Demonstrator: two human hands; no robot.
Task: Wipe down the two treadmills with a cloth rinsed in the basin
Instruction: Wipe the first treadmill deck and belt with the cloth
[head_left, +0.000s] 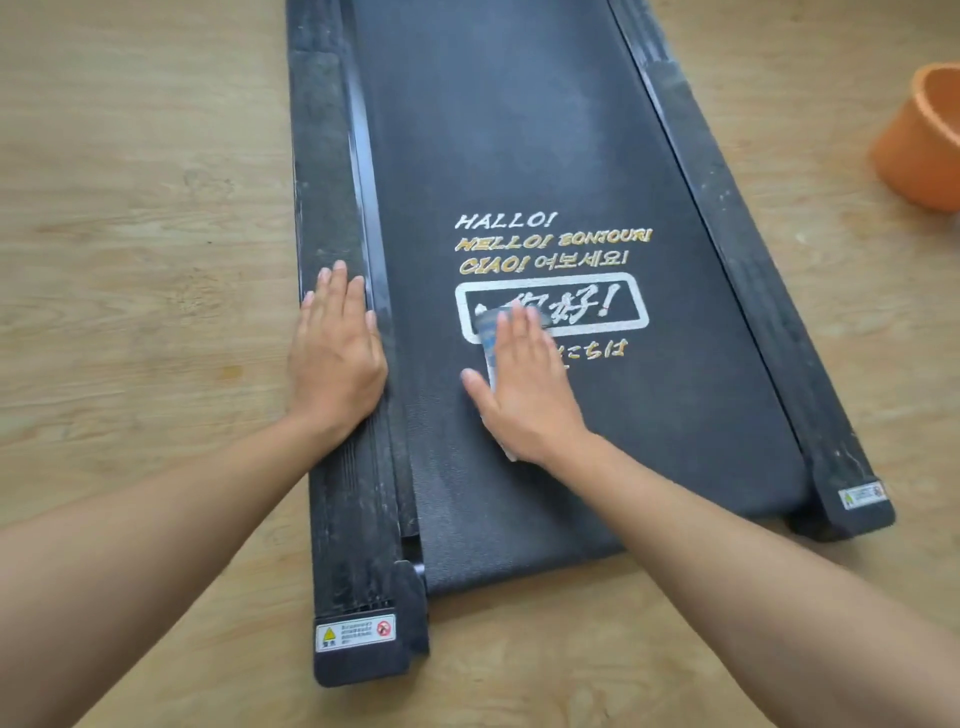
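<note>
The only view comes from a wide-angle camera on the person's head. It looks forward and steeply down along the treadmill (519, 130) from its near end. It sits close: the left hand (335, 353) and right hand (524, 384) reach in from the bottom corners, and the right edge cuts the basin (919, 145).

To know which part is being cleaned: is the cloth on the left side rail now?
No, the right hand presses the cloth on the belt; only the left hand rests on the side rail.
</note>
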